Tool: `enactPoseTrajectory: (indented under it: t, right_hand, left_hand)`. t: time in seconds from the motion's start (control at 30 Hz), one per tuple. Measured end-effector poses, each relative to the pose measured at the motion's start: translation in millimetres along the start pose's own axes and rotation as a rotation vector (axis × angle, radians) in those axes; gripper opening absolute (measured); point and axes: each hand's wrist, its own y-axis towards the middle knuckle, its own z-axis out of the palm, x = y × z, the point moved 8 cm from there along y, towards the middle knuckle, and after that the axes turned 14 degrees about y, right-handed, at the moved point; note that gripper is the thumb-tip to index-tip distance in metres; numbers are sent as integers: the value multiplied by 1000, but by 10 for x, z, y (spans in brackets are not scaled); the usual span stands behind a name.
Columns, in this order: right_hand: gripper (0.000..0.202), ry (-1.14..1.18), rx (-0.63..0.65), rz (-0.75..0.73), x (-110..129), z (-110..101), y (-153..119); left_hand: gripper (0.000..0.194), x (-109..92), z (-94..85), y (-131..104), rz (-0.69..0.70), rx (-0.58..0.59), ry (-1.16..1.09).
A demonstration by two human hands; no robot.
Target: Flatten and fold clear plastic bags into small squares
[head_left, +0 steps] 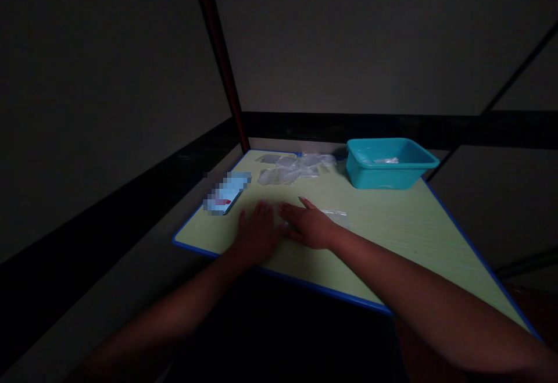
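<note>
Left hand: the left hand point(257, 233) lies flat on the pale green worktop point(392, 237), grip spread, clamping nothing.
Right hand: the right hand point(310, 225), grip apart, presses a clear plastic bag point(336, 215).
Beyond: teal plastic tub point(387, 163).

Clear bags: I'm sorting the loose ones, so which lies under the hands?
The flat clear bag beneath the right hand, lying apart from the far pile of bags.

Teal tub point(383, 176), pale green blue-edged table point(392, 237), clear bags point(294, 168).

no readable text, phone point(226, 193) screen blurred out, dim lighting
</note>
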Motion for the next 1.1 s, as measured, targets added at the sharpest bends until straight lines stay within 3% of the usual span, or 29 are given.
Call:
enactPoseTrajectory:
  t: [0.27,0.47,0.7,0.9,1.1]
  right_hand:
    - [56,-17,2,-19,-20,37,0]
    - [63,-73,-123,74,-103,-188,-109]
    - [64,-50,40,219,-282,-99,-254]
    - [64,-79,71,259,-338,-115,-307]
    - [63,-128,61,312,-540,-269,-609]
  left_hand:
    - [57,82,21,-37,-15,-53,-23]
    - [60,62,34,-37,-26,-80,-15]
    - [68,58,30,-41,-44,-111,-16]
    - [67,55,30,-44,-43,-88,-28]
    - [70,56,61,-16,-38,-73,-41]
